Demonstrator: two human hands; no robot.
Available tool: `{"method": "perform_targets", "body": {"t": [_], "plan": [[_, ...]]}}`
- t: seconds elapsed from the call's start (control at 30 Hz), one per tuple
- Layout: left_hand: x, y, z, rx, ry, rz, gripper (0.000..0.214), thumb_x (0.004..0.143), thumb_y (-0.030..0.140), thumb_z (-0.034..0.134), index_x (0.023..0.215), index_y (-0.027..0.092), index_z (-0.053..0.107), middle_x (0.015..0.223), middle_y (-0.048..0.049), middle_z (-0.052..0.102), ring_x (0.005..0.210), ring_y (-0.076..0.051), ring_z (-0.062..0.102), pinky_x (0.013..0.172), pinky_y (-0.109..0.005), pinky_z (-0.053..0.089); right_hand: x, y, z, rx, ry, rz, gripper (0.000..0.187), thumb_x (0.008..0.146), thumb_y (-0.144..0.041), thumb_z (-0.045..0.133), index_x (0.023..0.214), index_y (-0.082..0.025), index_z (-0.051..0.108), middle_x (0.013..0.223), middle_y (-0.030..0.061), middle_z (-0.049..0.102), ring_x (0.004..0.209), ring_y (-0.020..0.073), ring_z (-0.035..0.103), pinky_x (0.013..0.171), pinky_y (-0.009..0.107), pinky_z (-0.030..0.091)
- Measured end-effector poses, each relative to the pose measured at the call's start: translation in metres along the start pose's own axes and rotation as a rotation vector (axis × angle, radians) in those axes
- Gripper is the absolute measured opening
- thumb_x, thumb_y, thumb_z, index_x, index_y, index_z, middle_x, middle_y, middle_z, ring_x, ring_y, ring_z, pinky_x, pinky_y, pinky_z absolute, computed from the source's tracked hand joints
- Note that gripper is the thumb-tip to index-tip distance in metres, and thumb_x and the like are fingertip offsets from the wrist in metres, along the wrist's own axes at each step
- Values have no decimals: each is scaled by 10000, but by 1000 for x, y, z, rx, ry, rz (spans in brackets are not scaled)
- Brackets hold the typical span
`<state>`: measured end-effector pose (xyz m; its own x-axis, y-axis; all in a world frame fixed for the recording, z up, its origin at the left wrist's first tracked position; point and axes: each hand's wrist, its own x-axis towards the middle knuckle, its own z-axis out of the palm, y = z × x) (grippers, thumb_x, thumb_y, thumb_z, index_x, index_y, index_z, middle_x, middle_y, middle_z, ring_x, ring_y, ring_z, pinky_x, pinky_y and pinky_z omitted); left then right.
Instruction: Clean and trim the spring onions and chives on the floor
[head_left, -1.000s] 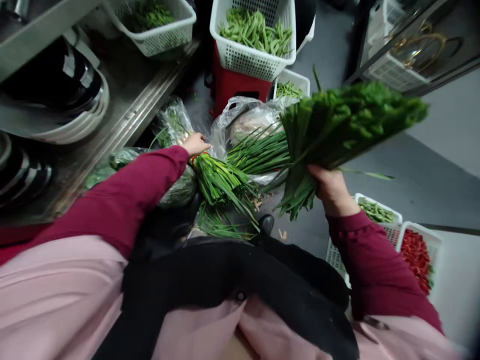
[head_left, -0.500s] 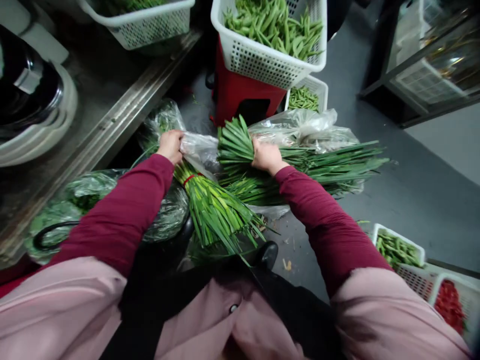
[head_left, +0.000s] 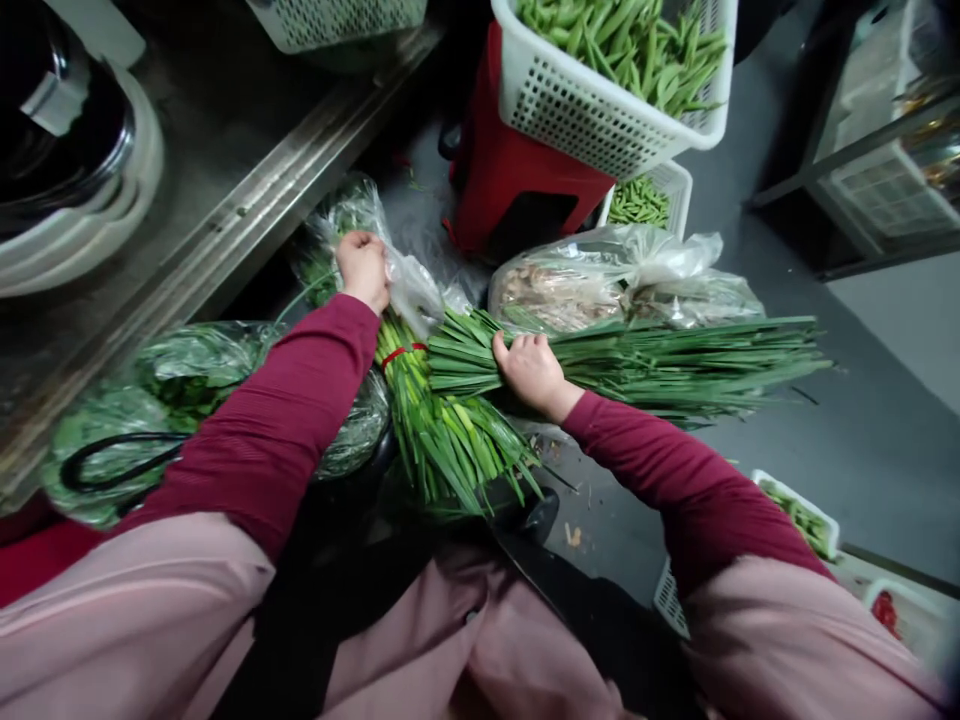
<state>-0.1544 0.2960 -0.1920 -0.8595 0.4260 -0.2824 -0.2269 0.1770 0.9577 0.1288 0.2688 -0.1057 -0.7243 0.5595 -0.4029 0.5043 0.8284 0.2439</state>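
Note:
My left hand [head_left: 364,270] is closed on the edge of a clear plastic bag [head_left: 416,290], just above the pale stem end of one bunch of garlic chives [head_left: 442,430]. A red band [head_left: 403,354] ties that bunch, whose leaves fan out toward my body. My right hand [head_left: 531,372] is wrapped round a second, long bunch of garlic chives [head_left: 697,365]. This bunch lies crosswise, its left end over the banded one and its leaf tips pointing right. Behind it rests a filled plastic bag [head_left: 559,290] with brownish, stringy contents showing through.
A white basket of green pods [head_left: 615,125] stands on a red box [head_left: 525,190] ahead. Bagged leafy greens [head_left: 180,385] lie to the left, below a metal ledge [head_left: 247,210]. Smaller pod baskets stand behind the box and at right [head_left: 795,515]. A rack [head_left: 862,180] is far right.
My right hand has brought its bunch down, so its left end now overlaps the banded chives. My left hand still holds the bag. The view has shifted, uncovering more of the bag behind.

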Motion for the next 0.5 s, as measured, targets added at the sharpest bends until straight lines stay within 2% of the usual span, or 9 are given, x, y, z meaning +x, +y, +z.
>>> {"method": "perform_targets", "body": {"t": [0.13, 0.23, 0.3, 0.37, 0.43, 0.5], "plan": [[5, 6, -4, 76, 48, -4, 136, 822, 122, 504, 705, 165, 451, 679, 41, 495, 740, -92, 551, 651, -241, 409, -30, -3, -7, -7, -19, -36, 495, 927, -111, 240, 1405, -63, 359, 1023, 271, 609, 916, 305, 581, 776, 428, 359], [4, 17, -13, 150, 55, 65, 162, 814, 43, 501, 690, 135, 453, 672, 55, 515, 761, -56, 528, 700, -240, 389, -29, 1, -17, 13, -50, -64, 477, 917, -127, 314, 1383, -71, 398, 998, 258, 628, 913, 305, 606, 781, 429, 395], [-11, 27, -21, 121, -83, 180, 99, 775, 54, 565, 712, 115, 517, 666, 52, 551, 720, -60, 524, 681, -232, 391, -5, 8, -21, 69, -131, -67, 440, 887, -172, 442, 1313, -73, 482, 973, 236, 649, 913, 306, 630, 800, 432, 431], [-38, 41, -32, 41, -319, 311, 55, 724, 97, 627, 775, 102, 608, 682, 33, 598, 663, -73, 525, 631, -222, 401, 36, 16, -21, 180, -275, -75, 409, 808, -247, 608, 1177, -73, 589, 970, 204, 669, 934, 301, 647, 843, 424, 465], [-65, 54, -46, 19, -536, 369, 134, 712, 178, 654, 823, 104, 671, 706, 7, 636, 627, -85, 532, 592, -216, 405, 86, 23, -17, 302, -407, -18, 446, 710, -309, 729, 1065, -55, 641, 1016, 178, 673, 991, 280, 646, 900, 384, 479], [-85, 63, -59, 80, -617, 379, 173, 707, 239, 670, 826, 117, 703, 720, -7, 660, 621, -95, 542, 579, -213, 407, 127, 25, -11, 426, -388, 100, 445, 787, -399, 641, 1017, -18, 646, 1028, 136, 666, 1056, 233, 630, 970, 350, 447]]}}
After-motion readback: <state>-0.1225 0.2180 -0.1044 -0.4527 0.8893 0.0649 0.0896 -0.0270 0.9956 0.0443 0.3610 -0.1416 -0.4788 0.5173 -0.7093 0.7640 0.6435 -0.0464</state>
